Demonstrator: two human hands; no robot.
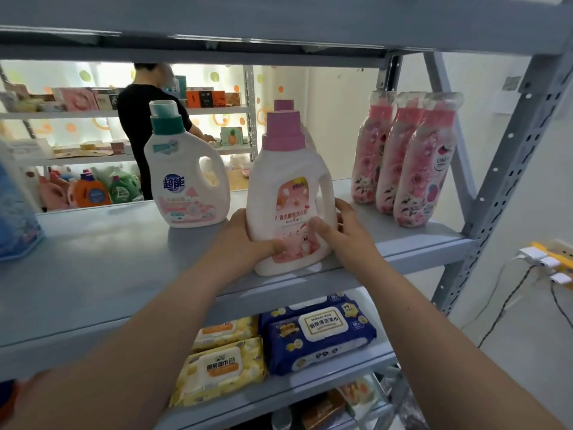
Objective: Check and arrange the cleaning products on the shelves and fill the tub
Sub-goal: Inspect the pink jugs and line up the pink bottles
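Observation:
A white detergent bottle with a pink cap (286,187) stands upright near the front edge of the grey metal shelf (108,268). My left hand (245,240) grips its lower left side and my right hand (344,234) grips its lower right side. A second pink cap (283,104) peeks out directly behind it. To the left stands a white bottle with a teal cap (183,175). To the right, three pink floral bottles (406,162) stand in a tight row. No tub is in view.
A blue pack (17,212) sits at the shelf's left end. Yellow (217,370) and blue (319,333) wipe packs lie on the shelf below. The grey upright (508,169) rises at right. A person in black (139,125) stands at far shelves. Plugs and cables (542,262) hang on the right wall.

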